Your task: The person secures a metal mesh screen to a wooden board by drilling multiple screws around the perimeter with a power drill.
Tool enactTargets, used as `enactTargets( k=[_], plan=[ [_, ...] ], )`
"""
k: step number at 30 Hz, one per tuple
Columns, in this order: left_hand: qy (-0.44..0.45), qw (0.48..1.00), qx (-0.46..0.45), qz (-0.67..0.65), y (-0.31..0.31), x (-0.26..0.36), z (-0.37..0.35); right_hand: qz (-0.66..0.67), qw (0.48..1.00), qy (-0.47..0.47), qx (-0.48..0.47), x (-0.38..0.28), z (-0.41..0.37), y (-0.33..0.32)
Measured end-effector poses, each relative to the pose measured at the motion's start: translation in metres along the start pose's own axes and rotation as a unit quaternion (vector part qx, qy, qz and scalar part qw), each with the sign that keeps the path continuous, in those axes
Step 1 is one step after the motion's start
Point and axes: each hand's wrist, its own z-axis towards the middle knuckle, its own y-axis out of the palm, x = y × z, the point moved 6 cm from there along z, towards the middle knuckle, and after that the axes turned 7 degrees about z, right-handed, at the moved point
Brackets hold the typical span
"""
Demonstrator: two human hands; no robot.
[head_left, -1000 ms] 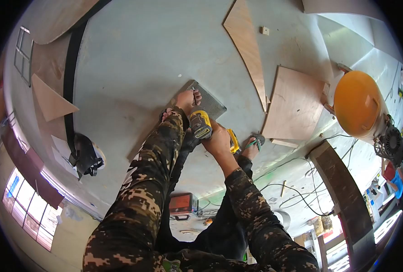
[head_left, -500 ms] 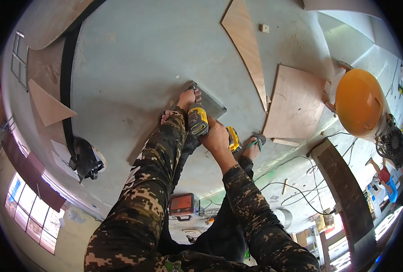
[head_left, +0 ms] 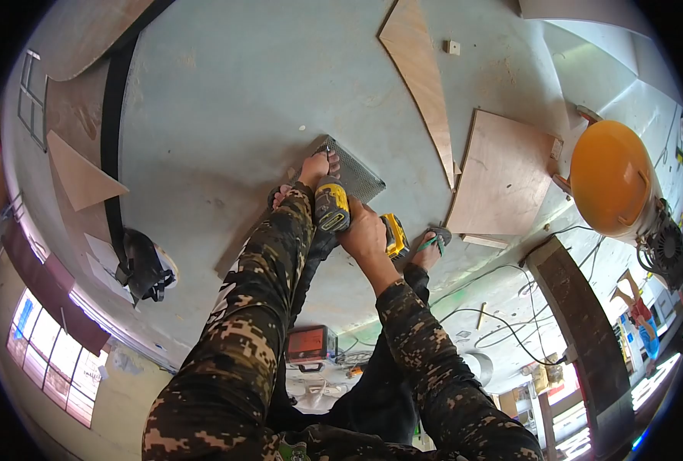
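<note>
Mesh panel [head_left: 363, 170] is seemingly steadied by left hand [head_left: 315, 167], its grip unclear; cordless drill [head_left: 331, 201] is clamped in right hand [head_left: 366, 233].

The left arm [head_left: 250, 307] stretches far and slants right; the left hand [head_left: 317, 168] points down, its fingers bent. The right arm [head_left: 426, 349] slants left, its wrist [head_left: 382, 275] bare, the right hand [head_left: 365, 233] nearer and curled in a closed grip.

Mesh panel [head_left: 360, 170] on floor [head_left: 226, 100]. From it: drill [head_left: 332, 206] 7 o'clock, long board [head_left: 420, 88] 1, plywood sheet [head_left: 504, 173] 3, drum [head_left: 610, 177] beyond sheet, case [head_left: 308, 346] 6, triangular board [head_left: 82, 173] 9.
</note>
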Motion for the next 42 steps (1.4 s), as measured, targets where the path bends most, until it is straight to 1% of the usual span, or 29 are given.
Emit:
enactTargets(
  k=[3, 7, 9, 11, 15, 17, 19, 21, 22, 24, 25, 26, 27, 28, 29, 30, 31, 32, 33, 34, 35, 36, 37, 38, 39, 41, 42],
  plan=[
    [0.002, 0.999, -0.009, -0.031, -0.004, -0.004, 0.006, -0.003, 1.000, -0.002, 0.001, -0.002, 0.000, -0.001],
    [-0.003, 1.000, -0.015, -0.027, -0.008, -0.010, 0.015, -0.008, 1.000, -0.002, -0.003, -0.002, 0.001, 0.000],
    [0.023, 0.998, -0.022, -0.048, -0.014, -0.019, 0.032, -0.010, 1.000, 0.001, -0.003, -0.002, 0.001, 0.000],
    [0.020, 0.999, -0.017, -0.042, -0.012, -0.016, 0.028, -0.022, 0.999, 0.012, -0.034, -0.001, 0.002, 0.003],
    [0.007, 1.000, -0.008, -0.025, -0.008, -0.011, 0.024, -0.025, 0.999, 0.017, -0.019, -0.003, 0.002, 0.002],
    [0.010, 1.000, -0.017, -0.019, -0.009, -0.011, 0.025, -0.060, 0.998, 0.011, -0.023, -0.005, 0.004, 0.003],
    [0.012, 1.000, -0.026, -0.013, -0.007, -0.008, 0.018, -0.069, 0.997, 0.009, -0.029, -0.009, 0.003, 0.001],
    [-0.020, 1.000, -0.006, -0.001, -0.001, 0.001, -0.002, -0.078, 0.996, 0.006, -0.034, -0.012, 0.005, -0.001],
    [-0.021, 1.000, -0.006, 0.000, -0.002, 0.001, -0.004, -0.083, 0.995, 0.012, -0.047, -0.012, 0.006, 0.000],
    [-0.031, 0.999, 0.000, -0.044, -0.005, 0.003, -0.007, -0.088, 0.994, 0.017, -0.059, -0.014, 0.009, 0.000],
    [-0.029, 0.999, 0.000, -0.043, -0.020, -0.008, 0.006, -0.096, 0.993, 0.024, -0.063, -0.014, 0.011, 0.001],
    [0.131, 0.980, -0.041, 0.145, -0.040, -0.015, 0.030, -0.105, 0.992, 0.032, -0.066, -0.014, 0.012, 0.000],
    [0.282, 0.899, -0.080, 0.325, -0.041, -0.015, 0.035, -0.104, 0.992, 0.033, -0.064, -0.016, 0.013, -0.004],
    [0.284, 0.898, -0.081, 0.326, -0.037, -0.007, 0.023, -0.106, 0.991, 0.035, -0.072, -0.019, 0.015, -0.007],
    [0.148, 0.975, -0.063, 0.155, -0.042, -0.004, -0.002, -0.107, 0.990, 0.037, -0.081, -0.022, 0.017, -0.009],
    [0.004, 0.999, -0.040, -0.024, -0.041, -0.004, -0.035, -0.105, 0.991, 0.036, -0.080, -0.026, 0.019, -0.012],
    [0.005, 0.999, -0.040, -0.022, -0.022, 0.016, -0.078, -0.109, 0.989, 0.040, -0.086, -0.028, 0.021, -0.015],
    [-0.008, 0.996, 0.016, -0.087, 0.000, 0.033, -0.127, -0.113, 0.988, 0.045, -0.093, -0.029, 0.020, -0.017],
    [-0.020, 0.986, 0.072, -0.151, 0.015, 0.041, -0.161, -0.111, 0.989, 0.045, -0.091, -0.030, 0.021, -0.019],
    [0.037, 0.990, 0.077, -0.110, 0.022, 0.048, -0.176, -0.111, 0.988, 0.045, -0.093, -0.030, 0.023, -0.020],
    [0.037, 0.990, 0.078, -0.108, 0.025, 0.042, -0.183, -0.111, 0.988, 0.046, -0.096, -0.030, 0.022, -0.019],
    [0.171, 0.965, 0.148, 0.130, 0.025, 0.056, -0.194, -0.109, 0.988, 0.045, -0.096, -0.030, 0.023, -0.018],
    [0.293, 0.863, 0.205, 0.356, 0.035, 0.069, -0.207, -0.108, 0.987, 0.045, -0.112, -0.030, 0.024, -0.016],
    [0.362, 0.770, 0.266, 0.454, 0.046, 0.078, -0.227, -0.109, 0.985, 0.046, -0.129, -0.028, 0.026, -0.013],
    [0.361, 0.770, 0.265, 0.454, 0.051, 0.083, -0.234, -0.109, 0.984, 0.047, -0.130, -0.025, 0.025, -0.009],
    [0.282, 0.811, 0.288, 0.424, 0.047, 0.085, -0.234, -0.125, 0.985, 0.047, -0.105, -0.024, 0.027, -0.009],
    [0.282, 0.811, 0.287, 0.424, 0.051, 0.088, -0.236, -0.126, 0.985, 0.048, -0.105, -0.023, 0.028, -0.009]
  ],
)
